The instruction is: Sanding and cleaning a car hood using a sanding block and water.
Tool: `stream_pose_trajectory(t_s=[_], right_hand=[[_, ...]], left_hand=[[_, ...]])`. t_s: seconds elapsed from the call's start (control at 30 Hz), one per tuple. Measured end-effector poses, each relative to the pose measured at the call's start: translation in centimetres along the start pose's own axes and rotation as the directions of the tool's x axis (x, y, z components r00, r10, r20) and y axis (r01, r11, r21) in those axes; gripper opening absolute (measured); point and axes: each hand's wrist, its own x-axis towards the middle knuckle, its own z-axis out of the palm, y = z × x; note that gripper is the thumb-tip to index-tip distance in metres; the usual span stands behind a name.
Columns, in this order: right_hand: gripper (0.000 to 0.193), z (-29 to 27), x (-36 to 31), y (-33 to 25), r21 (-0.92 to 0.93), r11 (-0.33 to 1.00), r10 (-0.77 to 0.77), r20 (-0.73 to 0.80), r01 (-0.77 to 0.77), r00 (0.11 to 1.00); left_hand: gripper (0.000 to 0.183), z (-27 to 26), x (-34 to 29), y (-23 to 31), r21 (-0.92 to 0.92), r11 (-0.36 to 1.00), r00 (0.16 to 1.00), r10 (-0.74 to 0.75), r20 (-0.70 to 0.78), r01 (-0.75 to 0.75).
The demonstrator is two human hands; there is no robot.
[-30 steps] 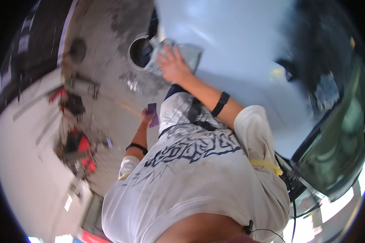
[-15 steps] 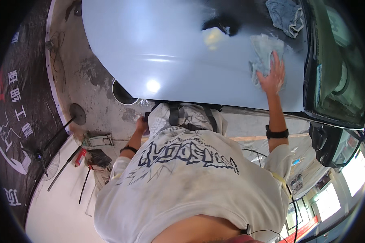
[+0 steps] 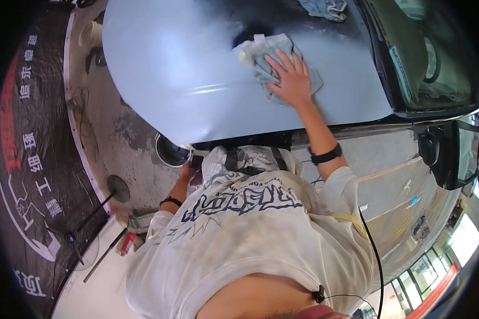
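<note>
My right hand [image 3: 294, 82] lies flat with fingers spread on a grey-green cloth [image 3: 269, 58], pressing it against the car hood [image 3: 197, 64]. The hood is dull pale blue-grey with a blackish patch beyond the cloth. Low beside my left thigh, my left hand [image 3: 188, 171] is closed on a dark maroon block-like pad [image 3: 196, 162]; its fingers are partly hidden. A second, bluish cloth [image 3: 324, 8] lies crumpled at the hood's far right.
A metal bucket [image 3: 170, 151] stands on the floor by the hood's near left edge. The windshield [image 3: 436, 69] and side mirror [image 3: 447, 151] are on the right. At left stand a fan [image 3: 71, 239] and a dark printed banner [image 3: 26, 159]. A pale bucket [image 3: 90, 34] sits farther off.
My right hand has moved left across the hood with the cloth, which now covers the yellowish spot. The view has shifted, and the maroon pad in my left hand shows more clearly.
</note>
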Motion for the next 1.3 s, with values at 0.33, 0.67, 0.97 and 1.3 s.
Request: stream_pose_trajectory(t_s=[0.33,0.67,0.97,1.3], right_hand=[[0.067,0.4,3.3,22.0,-0.066,0.917,0.374,-0.195,-0.393,0.907],[0.064,1.0,4.8,14.4,-0.012,0.958,0.282,-0.142,-0.287,0.949],[0.064,3.6,17.1,23.1,-0.157,0.868,0.444,-0.176,-0.47,0.879],[0.067,-1.5,-1.7,17.4,0.03,0.93,0.367,-0.086,-0.366,0.926]], left_hand=[[0.029,4.2,-5.5,-4.4,0.309,0.933,0.968,-0.121,-0.219,0.186],[0.031,3.7,-7.5,-0.7,0.151,0.987,0.986,-0.036,-0.165,0.061],[0.037,2.4,-3.5,-0.8,0.158,0.987,0.995,0.031,-0.099,-0.016],[0.03,-1.0,-3.4,5.7,-0.15,0.971,0.981,0.18,-0.067,-0.189]])
